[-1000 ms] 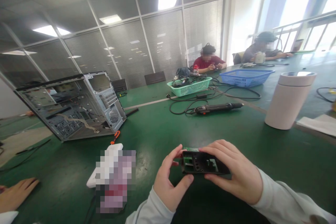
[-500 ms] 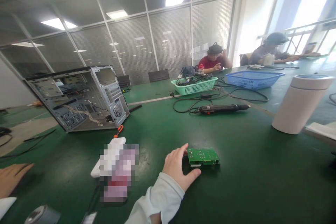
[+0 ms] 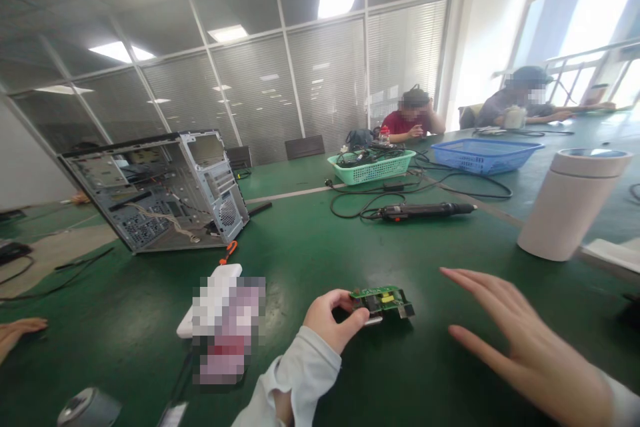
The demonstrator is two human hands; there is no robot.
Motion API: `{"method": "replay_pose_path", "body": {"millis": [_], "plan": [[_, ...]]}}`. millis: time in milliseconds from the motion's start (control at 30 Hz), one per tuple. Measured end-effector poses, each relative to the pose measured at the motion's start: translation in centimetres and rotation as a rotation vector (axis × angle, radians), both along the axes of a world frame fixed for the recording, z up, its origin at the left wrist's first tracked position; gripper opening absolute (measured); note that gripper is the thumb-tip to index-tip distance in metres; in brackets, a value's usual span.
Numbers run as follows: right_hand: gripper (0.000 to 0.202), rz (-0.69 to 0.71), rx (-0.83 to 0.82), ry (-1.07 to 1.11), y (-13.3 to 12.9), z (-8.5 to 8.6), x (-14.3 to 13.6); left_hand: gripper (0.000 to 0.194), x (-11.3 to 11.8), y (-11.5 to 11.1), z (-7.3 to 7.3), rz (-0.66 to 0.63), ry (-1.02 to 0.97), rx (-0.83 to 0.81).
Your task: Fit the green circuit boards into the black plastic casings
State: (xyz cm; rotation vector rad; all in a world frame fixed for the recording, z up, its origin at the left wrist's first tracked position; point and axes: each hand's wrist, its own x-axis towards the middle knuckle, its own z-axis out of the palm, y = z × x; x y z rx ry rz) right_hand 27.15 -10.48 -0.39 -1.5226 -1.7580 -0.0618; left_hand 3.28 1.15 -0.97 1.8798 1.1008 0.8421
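My left hand is closed on the left end of a green circuit board, thumb in front and fingers behind. The board is tilted, so a yellow part and dark components show along its near side. To the right of it, my right hand is open, with fingers stretched toward the board but apart from it. Left of my left hand lie a white power bank with an orange strap loop and a blurred-out pinkish item.
An open computer case stands at left. Farther off are a black electric screwdriver, a green basket of cables and a blue basket. A white tumbler stands right. Another person's hand shows at left; two people sit across.
My left hand has closed on the circuit board and tilted it, showing its component side. My right hand has come into view from the right. The other person's hand has drawn back left.
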Motion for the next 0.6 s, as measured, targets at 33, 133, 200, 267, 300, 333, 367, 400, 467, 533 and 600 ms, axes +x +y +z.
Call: {"method": "replay_pose_path", "body": {"millis": [33, 133, 200, 267, 300, 333, 367, 400, 467, 533, 600], "plan": [[0.055, 0.057, -0.061, 0.071, 1.4, 0.4, -1.8, 0.021, -0.1, 0.2, -0.1, -0.016, -0.032, -0.039], [0.054, 0.225, -0.335, 0.353, 5.5, 1.3, -5.9, 0.021, -0.4, 0.7, -0.1, -0.053, -0.16, -0.148], [0.062, 0.282, -0.5, 0.449, 7.3, 1.5, -7.3, 0.02, -0.7, 1.0, 0.2, -0.044, -0.244, -0.214], [0.068, 0.333, -0.575, 0.47, 7.9, 1.4, -8.0, 0.02, -0.9, 1.2, 0.6, -0.004, -0.295, -0.243], [0.068, 0.366, -0.583, 0.481, 7.8, 1.3, -8.2, 0.021, -1.0, 1.2, 0.8, 0.017, -0.309, -0.245], [0.067, 0.405, -0.582, 0.499, 7.6, 1.2, -8.4, 0.024, -1.0, 1.3, 0.9, 0.032, -0.319, -0.242], [0.066, 0.437, -0.574, 0.525, 7.3, 1.0, -8.5, 0.027, -1.1, 1.3, 1.0, 0.04, -0.327, -0.24], [0.065, 0.454, -0.571, 0.569, 7.0, 0.9, -8.6, 0.032, -1.1, 1.3, 1.0, 0.041, -0.337, -0.246], [0.065, 0.464, -0.618, 0.709, 6.6, 0.8, -8.8, 0.044, -1.0, 1.4, 0.8, 0.026, -0.366, -0.288], [0.065, 0.499, -0.731, 0.893, 6.6, 0.8, -8.7, 0.054, -0.9, 1.5, 0.6, 0.016, -0.418, -0.36], [0.061, 0.544, -0.872, 1.098, 6.8, 1.0, -8.4, 0.059, -0.8, 1.6, 0.4, 0.019, -0.463, -0.405]]}}
